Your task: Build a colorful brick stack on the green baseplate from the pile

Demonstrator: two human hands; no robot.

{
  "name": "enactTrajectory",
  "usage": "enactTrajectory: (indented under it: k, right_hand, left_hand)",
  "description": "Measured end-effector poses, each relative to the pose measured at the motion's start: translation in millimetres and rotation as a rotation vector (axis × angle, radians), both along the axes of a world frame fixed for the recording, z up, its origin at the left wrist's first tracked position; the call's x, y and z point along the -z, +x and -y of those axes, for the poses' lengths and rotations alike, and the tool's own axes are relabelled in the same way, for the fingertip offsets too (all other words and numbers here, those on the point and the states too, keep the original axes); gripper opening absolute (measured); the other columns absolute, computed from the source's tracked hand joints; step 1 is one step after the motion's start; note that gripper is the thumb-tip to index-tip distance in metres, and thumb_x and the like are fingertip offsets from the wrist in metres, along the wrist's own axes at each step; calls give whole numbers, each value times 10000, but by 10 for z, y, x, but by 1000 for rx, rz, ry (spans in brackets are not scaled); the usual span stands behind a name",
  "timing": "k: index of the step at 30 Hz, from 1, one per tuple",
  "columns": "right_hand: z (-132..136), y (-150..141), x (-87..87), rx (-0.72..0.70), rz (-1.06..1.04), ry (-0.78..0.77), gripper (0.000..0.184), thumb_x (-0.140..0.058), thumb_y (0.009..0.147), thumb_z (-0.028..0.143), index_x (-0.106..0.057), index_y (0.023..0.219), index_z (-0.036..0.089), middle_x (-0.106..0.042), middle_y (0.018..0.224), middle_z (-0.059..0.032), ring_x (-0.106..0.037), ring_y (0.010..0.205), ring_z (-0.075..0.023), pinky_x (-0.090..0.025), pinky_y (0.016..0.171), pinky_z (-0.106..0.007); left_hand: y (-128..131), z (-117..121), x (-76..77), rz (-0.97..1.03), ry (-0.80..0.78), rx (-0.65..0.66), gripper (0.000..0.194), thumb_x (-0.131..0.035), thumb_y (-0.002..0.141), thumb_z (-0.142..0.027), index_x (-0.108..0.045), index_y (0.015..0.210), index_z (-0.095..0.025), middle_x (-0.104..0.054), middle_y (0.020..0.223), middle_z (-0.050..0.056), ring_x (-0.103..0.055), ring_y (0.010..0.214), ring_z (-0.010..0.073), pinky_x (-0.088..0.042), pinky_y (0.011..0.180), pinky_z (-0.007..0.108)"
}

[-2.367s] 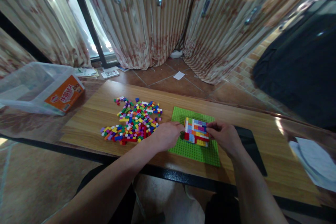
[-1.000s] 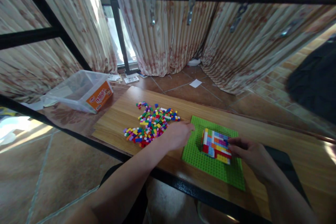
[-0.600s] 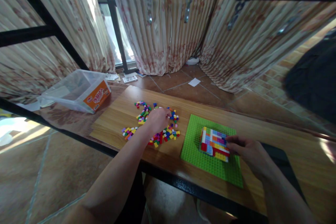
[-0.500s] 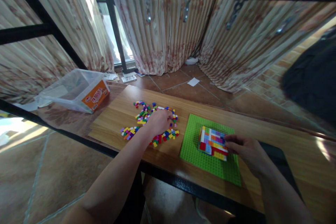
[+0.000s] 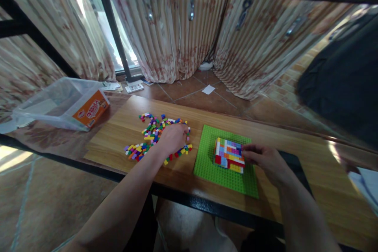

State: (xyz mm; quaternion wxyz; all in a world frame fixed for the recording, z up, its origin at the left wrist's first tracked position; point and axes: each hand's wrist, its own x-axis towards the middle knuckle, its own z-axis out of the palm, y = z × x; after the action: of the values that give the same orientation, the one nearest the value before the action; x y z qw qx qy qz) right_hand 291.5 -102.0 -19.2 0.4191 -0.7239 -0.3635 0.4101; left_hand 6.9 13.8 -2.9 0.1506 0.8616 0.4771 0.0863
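A green baseplate (image 5: 221, 173) lies on the wooden table, with a multicoloured block of small bricks (image 5: 229, 154) built on it. My right hand (image 5: 262, 157) rests at the right side of that block, fingers curled against its edge. To the left, a heap of loose coloured bricks (image 5: 149, 136) is spread on the wood. My left hand (image 5: 173, 137) lies over the right part of the heap, fingers bent down among the bricks. What the fingertips hold, if anything, is hidden.
A clear plastic tub (image 5: 56, 104) with an orange label sits at the far left. A dark flat pad (image 5: 295, 165) lies right of the baseplate and white paper (image 5: 367, 185) at the far right edge. Curtains (image 5: 189, 35) hang behind the table (image 5: 118, 134).
My left hand left the baseplate's edge and went left into the loose brick heap, where it stays. My right hand stayed at the built block. The camera view shifted.
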Motion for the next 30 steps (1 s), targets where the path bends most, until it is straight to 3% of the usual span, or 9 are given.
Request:
enactTrajectory:
  k: [5, 11, 14, 23, 30]
  right_hand:
    - [-46, -124, -60, 166, 83, 255, 219, -718, 639, 345, -678, 776, 179, -644, 657, 3, -547, 572, -110, -476, 573, -252]
    - [-48, -632, -95, -69, 112, 359, 251, -660, 758, 394, -708, 889, 185, -707, 845, -46, -633, 754, -167, -505, 705, -306]
    - [-50, -774, -47, -157, 150, 378, 262, -648, 786, 410, -717, 931, 203, -708, 887, -46, -636, 786, -176, -492, 726, -317]
    - [-57, -840, -41, -177, 127, 395, 214, -657, 790, 389, -727, 888, 212, -702, 886, -42, -623, 802, -176, -470, 730, -315]
    - [-68, -784, -45, -165, 143, 412, 187, -665, 781, 382, -720, 834, 212, -696, 824, -26, -618, 761, -161, -477, 708, -302]
  left_hand:
    - [40, 11, -4, 355, -92, 39, 226, -479, 810, -77, -667, 905, -157, -707, 840, 30, -643, 801, 145, -500, 788, 269]
    - [340, 266, 148, 826, -382, 155, 216, -513, 828, -85, -599, 1020, -135, -694, 900, 45, -656, 843, 126, -536, 805, 277]
    - [460, 358, 196, 964, -410, 169, 254, -537, 807, -71, -594, 1044, -144, -681, 873, 38, -659, 832, 134, -548, 801, 294]
    - [504, 409, 167, 1008, -332, 233, 334, -538, 793, -52, -576, 1103, -171, -654, 894, 27, -663, 832, 132, -564, 801, 301]
    - [508, 428, 155, 903, -300, 208, 366, -559, 801, -89, -556, 1159, -165, -655, 970, 48, -665, 801, 129, -562, 761, 280]
